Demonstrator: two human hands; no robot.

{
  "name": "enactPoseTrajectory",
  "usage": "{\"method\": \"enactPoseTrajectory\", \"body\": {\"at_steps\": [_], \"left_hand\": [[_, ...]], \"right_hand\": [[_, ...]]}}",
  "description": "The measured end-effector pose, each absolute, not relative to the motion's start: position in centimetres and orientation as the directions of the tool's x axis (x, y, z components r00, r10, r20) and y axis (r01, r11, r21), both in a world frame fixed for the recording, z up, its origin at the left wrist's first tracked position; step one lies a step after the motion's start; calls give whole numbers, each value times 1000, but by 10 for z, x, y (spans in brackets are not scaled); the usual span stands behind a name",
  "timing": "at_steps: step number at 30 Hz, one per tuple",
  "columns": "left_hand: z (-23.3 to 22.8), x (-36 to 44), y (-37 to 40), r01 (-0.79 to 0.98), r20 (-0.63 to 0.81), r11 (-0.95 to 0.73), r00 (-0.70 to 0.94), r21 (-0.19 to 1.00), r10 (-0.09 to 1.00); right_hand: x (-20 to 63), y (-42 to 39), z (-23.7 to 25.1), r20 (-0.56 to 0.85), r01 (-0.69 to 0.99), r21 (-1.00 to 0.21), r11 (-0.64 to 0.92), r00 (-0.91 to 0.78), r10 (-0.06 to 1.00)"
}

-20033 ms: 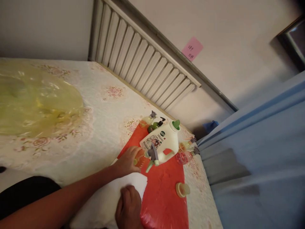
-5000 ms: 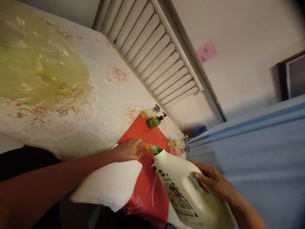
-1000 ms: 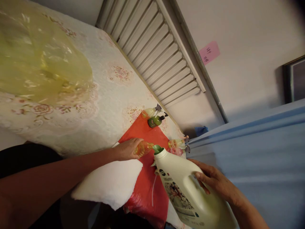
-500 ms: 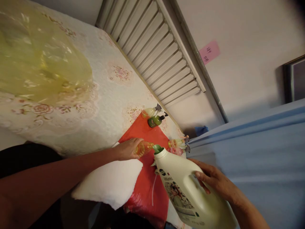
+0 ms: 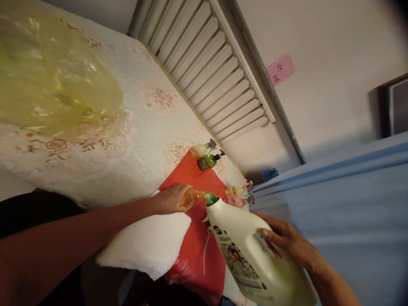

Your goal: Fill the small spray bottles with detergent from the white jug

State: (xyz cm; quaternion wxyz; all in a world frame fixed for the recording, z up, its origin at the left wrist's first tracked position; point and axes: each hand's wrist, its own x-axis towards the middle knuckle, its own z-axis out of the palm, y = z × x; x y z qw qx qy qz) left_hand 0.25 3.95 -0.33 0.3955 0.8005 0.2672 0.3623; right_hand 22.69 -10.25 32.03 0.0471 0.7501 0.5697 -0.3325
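Note:
My left hand (image 5: 174, 199) is closed around a small clear bottle of amber liquid (image 5: 193, 198), tipped with its neck toward a large jug. By its handle, my right hand (image 5: 283, 238) grips that pale green detergent jug (image 5: 251, 255), tilted so its open mouth with a green spout faces the bottle's neck. The two openings nearly meet; I cannot tell whether liquid passes between them. Beneath both lies a red plastic sheet (image 5: 204, 180). Behind the jug's neck, the head of a spray trigger (image 5: 208, 220) and a thin white tube (image 5: 205, 254) show on the red plastic.
A green pump bottle (image 5: 206, 162) and a pale spray bottle (image 5: 199, 150) stand at the back. Yellow (image 5: 234, 191) and pink (image 5: 235, 202) bottles are beside the blue curtain (image 5: 334, 212). A white towel (image 5: 149, 242) lies in front; a yellow plastic bag (image 5: 57, 80) sits left.

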Motion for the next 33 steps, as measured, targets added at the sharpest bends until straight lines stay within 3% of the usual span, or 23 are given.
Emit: {"method": "enactPoseTrajectory", "body": {"at_steps": [33], "left_hand": [[1,0,38,137,361,-531,593,836,720]], "right_hand": [[226,-100,322,-548,885,-313,-344,127,827]]}}
